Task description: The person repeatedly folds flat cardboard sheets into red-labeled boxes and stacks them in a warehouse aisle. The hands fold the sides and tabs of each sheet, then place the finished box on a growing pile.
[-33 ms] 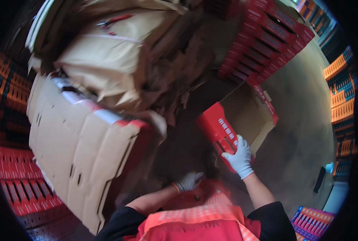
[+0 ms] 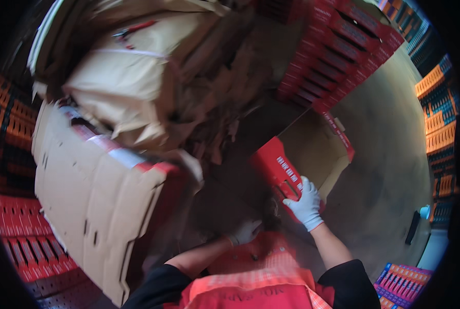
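Observation:
A red cardboard box (image 2: 279, 167) with a plain brown inside is tilted in front of me, right of the middle. My right hand (image 2: 306, 203), in a pale glove, is closed on its near red side wall by the slot, thumb on the outside. My left hand (image 2: 246, 232), also gloved, is low in front of the red checked apron (image 2: 253, 255), apart from the box. Its fingers are dim and smeared, so what they do is unclear. Left of it leans a stack of flat cardboard blanks (image 2: 96, 190), brown side toward me with red edges.
Brown wrapping paper (image 2: 121, 72) lies heaped behind the blanks, with red-handled pliers (image 2: 134, 31) on top. Red boxes (image 2: 338, 51) are stacked at the far right. More red boxes (image 2: 29, 237) stand at the left, orange ones (image 2: 436, 129) along the right edge.
The paper heap and blanks appear slightly further left and lower in the picture. My right hand keeps its grip on the box, which has hardly shifted.

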A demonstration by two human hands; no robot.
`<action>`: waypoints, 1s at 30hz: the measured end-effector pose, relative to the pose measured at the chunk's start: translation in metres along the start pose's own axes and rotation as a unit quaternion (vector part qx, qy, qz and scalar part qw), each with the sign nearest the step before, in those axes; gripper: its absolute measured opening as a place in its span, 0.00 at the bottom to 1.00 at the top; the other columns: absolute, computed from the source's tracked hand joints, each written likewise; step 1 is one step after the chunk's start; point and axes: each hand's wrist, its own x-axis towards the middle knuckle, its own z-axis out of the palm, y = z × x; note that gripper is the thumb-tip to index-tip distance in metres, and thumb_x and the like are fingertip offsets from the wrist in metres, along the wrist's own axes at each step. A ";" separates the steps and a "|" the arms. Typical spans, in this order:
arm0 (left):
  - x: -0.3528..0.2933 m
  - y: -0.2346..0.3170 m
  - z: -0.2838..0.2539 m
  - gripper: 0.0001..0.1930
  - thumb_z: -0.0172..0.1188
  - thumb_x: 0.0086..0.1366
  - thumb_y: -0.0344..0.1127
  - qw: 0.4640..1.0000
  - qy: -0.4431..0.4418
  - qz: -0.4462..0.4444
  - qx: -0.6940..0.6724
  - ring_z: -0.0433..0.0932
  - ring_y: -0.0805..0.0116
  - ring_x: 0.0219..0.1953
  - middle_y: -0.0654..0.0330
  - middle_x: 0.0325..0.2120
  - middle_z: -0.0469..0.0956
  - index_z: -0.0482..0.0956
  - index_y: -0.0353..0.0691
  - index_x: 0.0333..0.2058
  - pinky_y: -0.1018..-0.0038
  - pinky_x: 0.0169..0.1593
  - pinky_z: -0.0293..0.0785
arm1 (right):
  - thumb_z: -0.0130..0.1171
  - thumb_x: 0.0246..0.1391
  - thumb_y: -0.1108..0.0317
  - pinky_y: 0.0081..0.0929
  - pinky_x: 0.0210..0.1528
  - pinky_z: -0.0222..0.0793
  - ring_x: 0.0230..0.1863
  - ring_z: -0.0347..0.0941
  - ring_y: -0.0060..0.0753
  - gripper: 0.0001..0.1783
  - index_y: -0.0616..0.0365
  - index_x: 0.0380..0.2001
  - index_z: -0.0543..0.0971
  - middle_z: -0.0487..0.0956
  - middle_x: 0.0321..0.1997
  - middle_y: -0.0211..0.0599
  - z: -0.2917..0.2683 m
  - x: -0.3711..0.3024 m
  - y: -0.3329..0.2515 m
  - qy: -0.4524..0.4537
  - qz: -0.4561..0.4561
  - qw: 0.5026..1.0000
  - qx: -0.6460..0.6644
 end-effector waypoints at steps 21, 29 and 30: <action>0.259 -0.196 0.121 0.26 0.45 0.67 0.33 0.875 -0.379 -0.041 0.299 0.65 0.52 0.64 0.49 0.64 0.64 0.64 0.35 0.63 0.62 0.66 0.63 | 0.78 0.31 0.58 0.43 0.49 0.67 0.52 0.73 0.44 0.48 0.53 0.58 0.68 0.76 0.51 0.39 0.206 0.092 0.212 -0.096 0.004 0.993 -0.075; 0.244 -0.214 0.119 0.27 0.46 0.68 0.40 0.865 -0.328 0.114 0.363 0.64 0.49 0.64 0.50 0.61 0.68 0.64 0.36 0.63 0.57 0.68 0.57 | 0.77 0.32 0.58 0.43 0.50 0.67 0.51 0.73 0.46 0.48 0.55 0.59 0.66 0.76 0.50 0.40 0.207 0.089 0.194 -0.095 0.029 0.991 -0.085; 0.244 -0.215 0.120 0.27 0.46 0.68 0.40 0.861 -0.332 0.112 0.369 0.64 0.49 0.63 0.50 0.61 0.68 0.65 0.36 0.63 0.57 0.68 0.57 | 0.77 0.32 0.58 0.43 0.50 0.67 0.51 0.73 0.46 0.48 0.55 0.59 0.66 0.76 0.50 0.41 0.209 0.090 0.195 -0.132 0.059 0.986 -0.086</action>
